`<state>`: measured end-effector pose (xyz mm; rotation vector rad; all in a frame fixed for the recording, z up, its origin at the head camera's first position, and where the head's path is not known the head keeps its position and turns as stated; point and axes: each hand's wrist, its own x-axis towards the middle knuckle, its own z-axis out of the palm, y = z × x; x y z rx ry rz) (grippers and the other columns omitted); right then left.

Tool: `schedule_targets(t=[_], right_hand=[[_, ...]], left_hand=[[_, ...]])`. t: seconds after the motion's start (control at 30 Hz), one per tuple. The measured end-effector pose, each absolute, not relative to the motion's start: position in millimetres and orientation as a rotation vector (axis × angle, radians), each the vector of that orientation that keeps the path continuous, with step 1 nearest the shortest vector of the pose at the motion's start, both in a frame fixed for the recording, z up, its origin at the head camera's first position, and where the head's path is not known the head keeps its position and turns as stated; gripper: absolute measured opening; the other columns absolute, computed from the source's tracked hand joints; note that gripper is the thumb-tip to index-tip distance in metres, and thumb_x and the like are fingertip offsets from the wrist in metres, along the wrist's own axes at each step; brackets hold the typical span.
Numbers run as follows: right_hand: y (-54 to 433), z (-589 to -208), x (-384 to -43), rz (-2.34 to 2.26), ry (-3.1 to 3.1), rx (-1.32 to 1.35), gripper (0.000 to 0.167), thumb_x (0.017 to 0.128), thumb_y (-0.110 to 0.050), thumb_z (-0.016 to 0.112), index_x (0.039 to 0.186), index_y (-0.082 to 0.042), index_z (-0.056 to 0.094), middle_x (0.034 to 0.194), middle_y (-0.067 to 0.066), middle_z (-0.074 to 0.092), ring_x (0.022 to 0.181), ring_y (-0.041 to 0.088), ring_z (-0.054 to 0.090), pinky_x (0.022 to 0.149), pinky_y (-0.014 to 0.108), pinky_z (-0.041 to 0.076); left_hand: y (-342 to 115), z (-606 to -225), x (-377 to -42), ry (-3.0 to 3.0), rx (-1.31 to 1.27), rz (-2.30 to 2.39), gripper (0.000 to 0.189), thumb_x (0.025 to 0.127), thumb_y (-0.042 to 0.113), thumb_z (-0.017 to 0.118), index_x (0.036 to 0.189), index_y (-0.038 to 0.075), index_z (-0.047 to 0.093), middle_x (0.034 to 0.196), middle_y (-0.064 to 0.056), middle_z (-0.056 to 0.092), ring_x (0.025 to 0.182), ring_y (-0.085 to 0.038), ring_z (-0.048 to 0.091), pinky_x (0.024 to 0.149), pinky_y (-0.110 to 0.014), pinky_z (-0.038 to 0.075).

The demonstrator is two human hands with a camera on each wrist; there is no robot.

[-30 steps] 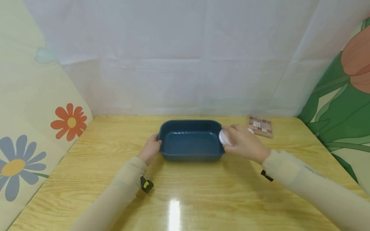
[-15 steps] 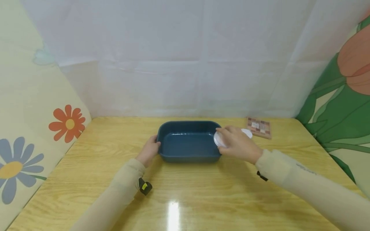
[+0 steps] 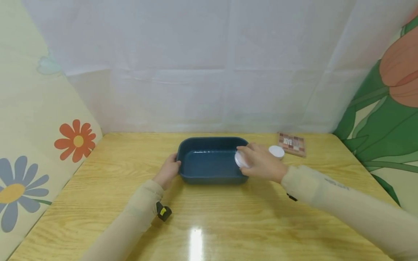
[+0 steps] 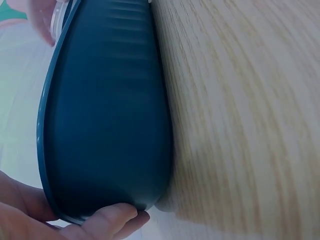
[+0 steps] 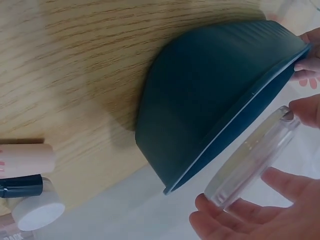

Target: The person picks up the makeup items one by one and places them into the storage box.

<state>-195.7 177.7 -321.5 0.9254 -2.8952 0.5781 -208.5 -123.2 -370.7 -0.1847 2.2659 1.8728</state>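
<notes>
Blue basin (image 3: 213,179) on table (image 3: 225,214), long axis from left to right between hands. Left hand (image 3: 168,170) grips its left end, fingers curled. Right hand (image 3: 263,163), partly open, pinches clear round case (image 3: 241,159) by edge, above right end of basin. Right wrist view shows pinkish tube (image 5: 27,159) and dark cylinder (image 5: 21,186) beside white-capped jar (image 5: 38,212); in head view, I cannot see first two.

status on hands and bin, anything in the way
Left hand grips left end of blue bin. Right hand holds clear round case above right rim. No obstruction seen between case and bin. White-topped container sits off right.
</notes>
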Motion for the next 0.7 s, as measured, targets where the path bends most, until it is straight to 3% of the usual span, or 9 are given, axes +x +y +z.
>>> schedule_targets(t=[0.7], right_hand=[[164.6,-315.7,-207.2,0.527,-3.016,0.978,0.066,0.084,-0.023,0.071,0.141,0.001,0.046,0.120,0.022,0.052,0.096,0.030,0.052,0.076,0.041,0.049]], left_hand=[[-124.3,-369.9,-208.1,2.280,-0.159,1.857,0.046,0.101,-0.002,0.025,0.145,-0.016,0.020,0.152,-0.032,0.021,0.138,-0.044,0.026,0.112,-0.052,0.031]])
